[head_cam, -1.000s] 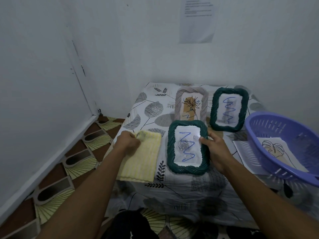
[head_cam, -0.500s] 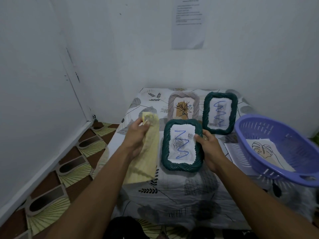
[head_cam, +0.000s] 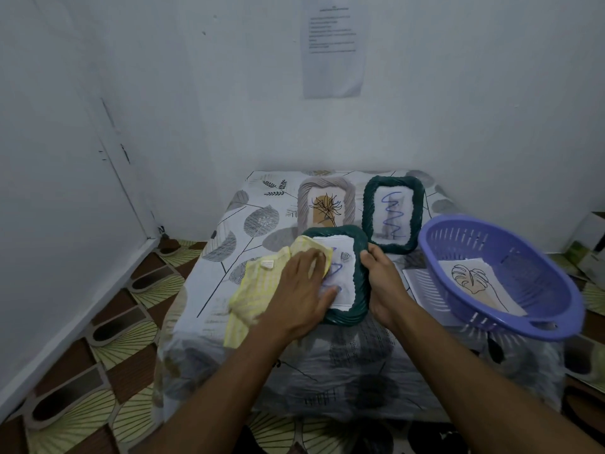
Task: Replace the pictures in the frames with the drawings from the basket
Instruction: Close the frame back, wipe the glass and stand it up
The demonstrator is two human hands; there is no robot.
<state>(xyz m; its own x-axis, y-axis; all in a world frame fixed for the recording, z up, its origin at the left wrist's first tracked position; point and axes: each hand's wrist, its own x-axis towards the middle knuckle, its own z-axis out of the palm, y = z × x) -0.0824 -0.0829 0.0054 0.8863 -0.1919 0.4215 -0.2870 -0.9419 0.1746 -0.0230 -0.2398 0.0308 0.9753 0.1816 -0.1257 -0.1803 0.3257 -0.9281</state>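
The green frame (head_cam: 347,317) is being held flat on the table (head_cam: 327,371), long axis pointing away, its right edge clasped by the right hand's (head_cam: 383,285) curled fingers. A yellow cloth (head_cam: 252,290) is being pressed onto its glass under the left hand's (head_cam: 301,290) straight fingers. The drawing (head_cam: 474,280) is lying in the basket (head_cam: 491,224), nearer the right hand.

table (head_cam: 327,362) draped in leaf-print cloth. on it: near green frame (head_cam: 343,317), far green frame (head_cam: 393,214), grey frame (head_cam: 325,204), yellow towel (head_cam: 258,290), purple basket (head_cam: 523,257) partly over white sheet (head_cam: 422,286).

Left hand (head_cam: 301,290) flat, palm down — right hand (head_cam: 381,281) curled, gripping
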